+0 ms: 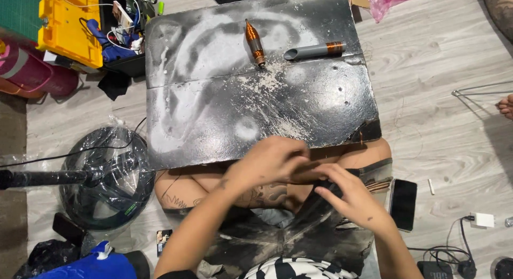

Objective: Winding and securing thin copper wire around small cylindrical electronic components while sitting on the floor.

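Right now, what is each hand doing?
Left hand: curled shut over something hidden.
Right hand: fingers pinching a dark piece.

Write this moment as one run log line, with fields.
left hand: over board edge | right hand: touching dark piece | black board: two wound pieces

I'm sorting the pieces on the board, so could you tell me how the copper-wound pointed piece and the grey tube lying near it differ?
The copper-wound pointed piece tapers at its ends and carries orange winding over most of its length; the grey tube is a straight cylinder with one narrow orange band near its right end. The pointed piece lies nearly upright in the picture, the tube almost crosswise. The tube's left end is cut open at a slant. Both rest apart on the black board, away from both hands.
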